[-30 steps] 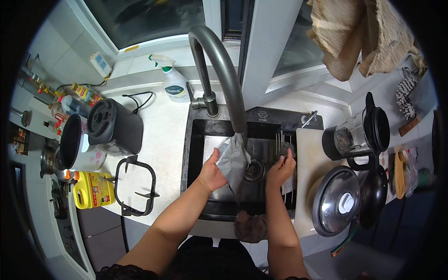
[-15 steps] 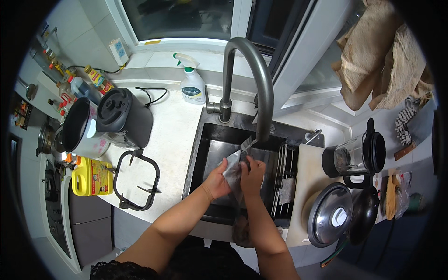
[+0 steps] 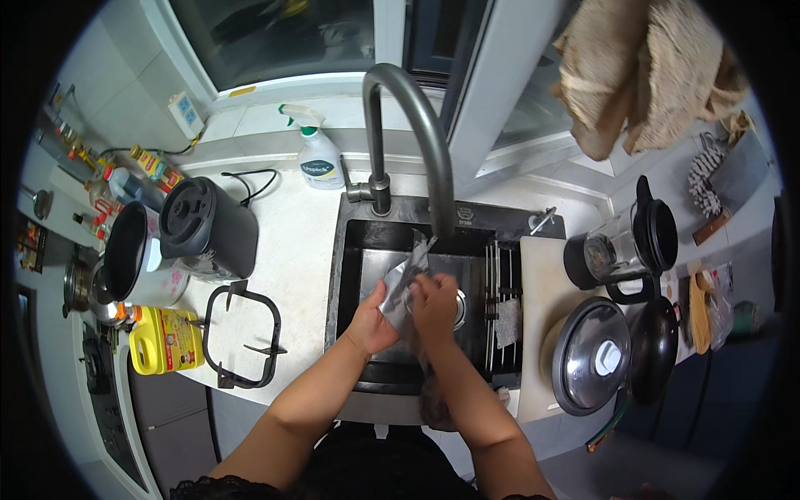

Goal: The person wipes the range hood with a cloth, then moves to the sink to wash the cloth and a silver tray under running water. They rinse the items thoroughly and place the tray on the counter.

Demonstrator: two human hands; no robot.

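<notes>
Here, both hands are gripping a grey cloth (image 3: 406, 279) over the black sink (image 3: 350, 250), under the curved tap (image 3: 417, 125). The left hand (image 3: 372, 321) is clasping its lower edge; the right hand (image 3: 435, 304) is closing on its middle. Its long axis is running upright, the top corner pointing toward the spout.

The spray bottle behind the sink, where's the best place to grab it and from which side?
Take the spray bottle by its narrow neck just under the green-and-white trigger head, coming from the front, counter side. It stands upright against the window ledge, and the faucet crowds its right.
</notes>
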